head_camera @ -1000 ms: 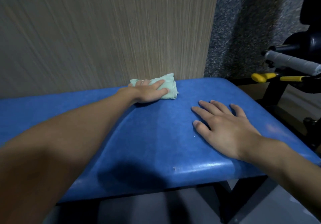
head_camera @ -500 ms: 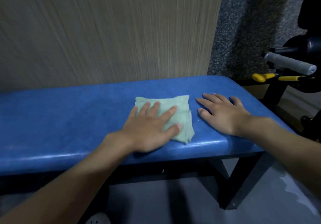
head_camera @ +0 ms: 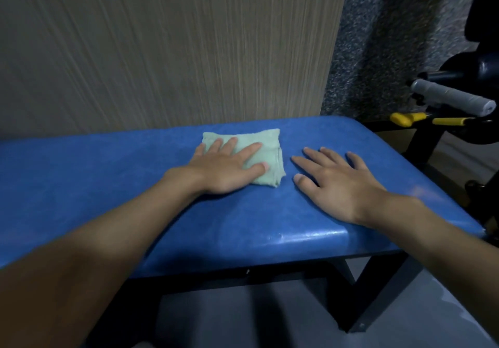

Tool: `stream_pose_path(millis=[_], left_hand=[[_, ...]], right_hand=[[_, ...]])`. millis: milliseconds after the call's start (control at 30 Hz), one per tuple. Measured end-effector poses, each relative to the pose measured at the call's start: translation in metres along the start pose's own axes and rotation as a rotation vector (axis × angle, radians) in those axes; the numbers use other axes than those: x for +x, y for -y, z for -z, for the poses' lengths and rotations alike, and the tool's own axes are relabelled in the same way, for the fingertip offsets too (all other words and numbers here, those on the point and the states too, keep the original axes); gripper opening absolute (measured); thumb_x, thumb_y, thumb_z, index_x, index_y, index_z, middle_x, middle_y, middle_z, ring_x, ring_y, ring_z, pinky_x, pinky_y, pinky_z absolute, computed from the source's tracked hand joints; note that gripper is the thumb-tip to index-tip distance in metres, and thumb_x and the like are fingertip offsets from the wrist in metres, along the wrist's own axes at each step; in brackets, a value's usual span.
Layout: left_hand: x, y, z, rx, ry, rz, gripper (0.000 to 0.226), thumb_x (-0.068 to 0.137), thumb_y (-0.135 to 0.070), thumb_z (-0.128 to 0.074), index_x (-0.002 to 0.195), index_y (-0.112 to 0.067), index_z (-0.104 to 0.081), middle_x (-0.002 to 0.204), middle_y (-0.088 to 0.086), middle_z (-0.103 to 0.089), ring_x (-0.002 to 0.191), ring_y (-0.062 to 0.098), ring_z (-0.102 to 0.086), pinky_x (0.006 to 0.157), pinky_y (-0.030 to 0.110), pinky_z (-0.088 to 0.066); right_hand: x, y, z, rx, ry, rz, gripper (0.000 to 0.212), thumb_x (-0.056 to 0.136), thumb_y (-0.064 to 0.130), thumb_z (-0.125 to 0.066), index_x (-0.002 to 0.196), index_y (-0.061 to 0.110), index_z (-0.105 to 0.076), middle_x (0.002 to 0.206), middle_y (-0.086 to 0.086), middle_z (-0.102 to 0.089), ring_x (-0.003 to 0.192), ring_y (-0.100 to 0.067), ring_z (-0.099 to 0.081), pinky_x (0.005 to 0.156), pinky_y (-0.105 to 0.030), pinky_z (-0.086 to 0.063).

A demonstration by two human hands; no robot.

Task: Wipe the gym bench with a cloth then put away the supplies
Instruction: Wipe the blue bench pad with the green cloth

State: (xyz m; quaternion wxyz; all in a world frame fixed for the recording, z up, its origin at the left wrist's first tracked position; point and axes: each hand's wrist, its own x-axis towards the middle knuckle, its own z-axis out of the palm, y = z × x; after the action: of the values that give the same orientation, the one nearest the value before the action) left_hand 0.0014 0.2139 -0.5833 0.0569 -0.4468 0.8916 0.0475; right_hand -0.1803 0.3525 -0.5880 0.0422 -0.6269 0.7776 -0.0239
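**Step in hand: wiping the pad surface.**

The left hand (head_camera: pixel 224 169) lies flat with its fingers straight and slightly spread. It presses down on the folded pale-green terry cloth (head_camera: pixel 270 138), and no finger curls round it. The cloth lies on the blue vinyl-padded gym bench (head_camera: pixel 108 185) under the left palm and fingers. Its free edges show ahead of the fingertips and beside the thumb. The right hand (head_camera: pixel 340 183) rests flat on the pad just right of the cloth, fingers extended and apart, holding nothing. It appears to serve as a brace.

**Recommended technique**

1. Apply even palm pressure so that the whole folded face meets the pad. Fingertip pressure alone is likely to bunch the cloth.
2. Work in straight, overlapping passes.
3. Cover the long stretch of pad left of the left forearm.
4. Lift the right hand clear when the cloth reaches the patch beneath it.
5. Include the rounded near edge below both wrists, where a glossy highlight and a small scuff show.
6. Carry each pass to the pad's far edge, ahead of the left fingertips, by the wood-grain wall panel (head_camera: pixel 162 50).

**Caution:** beyond the right hand, a grey-gripped bar (head_camera: pixel 453 99) and a yellow-handled lever (head_camera: pixel 405 119) project from black equipment. Limit rightward strokes accordingly.

No bottle or other supplies are in view. Putting away has not begun.
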Motion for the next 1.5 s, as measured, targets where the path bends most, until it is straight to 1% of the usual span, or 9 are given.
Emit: stream_pose_path(millis=[233, 333, 500, 800, 967, 1033, 1100, 1333, 1500], left_hand=[[0.096, 0.025, 0.020, -0.066, 0.004, 0.052, 0.076, 0.076, -0.087, -0.011, 0.148, -0.061, -0.004, 0.167, -0.003, -0.003, 0.153, 0.023, 0.001, 0.119, 0.053, 0.004], [0.098, 0.024, 0.021, -0.064, 0.008, 0.054, 0.073, 0.082, -0.084, -0.012, 0.149, -0.059, -0.004, 0.167, 0.000, -0.005, 0.153, 0.023, 0.000, 0.120, 0.052, 0.004], [0.057, 0.012, 0.013, -0.034, 0.001, 0.046, 0.068, 0.087, -0.080, -0.011, 0.150, -0.057, 0.001, 0.167, 0.002, 0.002, 0.153, 0.026, 0.003, 0.120, 0.052, 0.005], [-0.092, -0.016, -0.018, 0.035, -0.018, -0.048, 0.067, 0.088, -0.078, -0.011, 0.148, -0.058, 0.011, 0.167, -0.002, 0.012, 0.152, 0.021, 0.014, 0.121, 0.049, 0.008], [-0.120, -0.026, -0.013, 0.038, -0.042, -0.061, 0.067, 0.091, -0.074, -0.012, 0.151, -0.054, 0.010, 0.166, 0.000, 0.016, 0.151, 0.023, 0.019, 0.119, 0.053, 0.010], [-0.114, -0.027, -0.013, 0.031, -0.049, -0.064, 0.067, 0.091, -0.073, -0.012, 0.152, -0.052, 0.009, 0.166, 0.000, 0.013, 0.152, 0.024, 0.015, 0.120, 0.051, 0.007], [-0.102, -0.023, -0.015, 0.046, -0.012, -0.049, 0.068, 0.091, -0.075, -0.013, 0.151, -0.053, 0.009, 0.167, 0.000, 0.013, 0.152, 0.024, 0.014, 0.120, 0.050, 0.008], [0.002, 0.007, 0.001, 0.012, 0.018, 0.027, 0.066, 0.090, -0.078, -0.013, 0.150, -0.057, 0.006, 0.167, -0.001, 0.010, 0.153, 0.027, 0.009, 0.120, 0.051, 0.008], [0.069, 0.030, 0.018, -0.019, 0.021, 0.069, 0.074, 0.080, -0.086, -0.010, 0.148, -0.060, 0.002, 0.167, -0.002, 0.005, 0.153, 0.027, 0.006, 0.119, 0.053, 0.007]], right_hand=[[0.000, 0.000, -0.001, 0.009, -0.015, 0.007, 0.059, 0.097, 0.059, -0.011, 0.153, 0.043, -0.011, 0.164, 0.016, -0.002, 0.150, -0.011, 0.004, 0.120, -0.051, 0.002], [-0.002, 0.001, 0.000, 0.016, -0.022, 0.004, 0.058, 0.097, 0.059, -0.013, 0.153, 0.044, -0.013, 0.164, 0.016, -0.004, 0.150, -0.011, 0.003, 0.120, -0.050, 0.001], [-0.001, 0.002, 0.002, 0.023, -0.011, 0.000, 0.058, 0.098, 0.059, -0.015, 0.153, 0.044, -0.012, 0.164, 0.015, -0.004, 0.150, -0.011, 0.002, 0.120, -0.050, 0.001], [-0.002, 0.002, 0.002, 0.015, -0.007, -0.016, 0.057, 0.099, 0.058, -0.017, 0.154, 0.042, -0.015, 0.164, 0.012, -0.009, 0.151, -0.014, -0.003, 0.120, -0.050, -0.001], [-0.003, 0.010, 0.012, -0.116, -0.036, 0.001, 0.054, 0.101, 0.054, -0.018, 0.152, 0.039, -0.022, 0.164, 0.010, -0.013, 0.151, -0.018, -0.002, 0.116, -0.060, 0.007], [-0.001, 0.012, 0.013, -0.035, -0.064, 0.018, 0.053, 0.101, 0.052, -0.022, 0.153, 0.038, -0.023, 0.164, 0.010, -0.013, 0.151, -0.015, -0.003, 0.118, -0.057, 0.005], [-0.002, 0.013, 0.007, 0.022, -0.031, 0.014, 0.055, 0.101, 0.055, -0.019, 0.154, 0.040, -0.018, 0.164, 0.012, -0.010, 0.151, -0.013, -0.003, 0.119, -0.055, 0.003], [0.002, 0.009, -0.002, 0.013, 0.001, 0.006, 0.058, 0.100, 0.057, -0.012, 0.155, 0.041, -0.009, 0.165, 0.015, 0.001, 0.151, -0.012, 0.004, 0.120, -0.052, 0.003], [-0.004, 0.011, -0.004, 0.011, -0.013, 0.007, 0.059, 0.098, 0.058, -0.010, 0.155, 0.042, -0.008, 0.164, 0.016, 0.001, 0.151, -0.010, 0.005, 0.119, -0.052, 0.002]])
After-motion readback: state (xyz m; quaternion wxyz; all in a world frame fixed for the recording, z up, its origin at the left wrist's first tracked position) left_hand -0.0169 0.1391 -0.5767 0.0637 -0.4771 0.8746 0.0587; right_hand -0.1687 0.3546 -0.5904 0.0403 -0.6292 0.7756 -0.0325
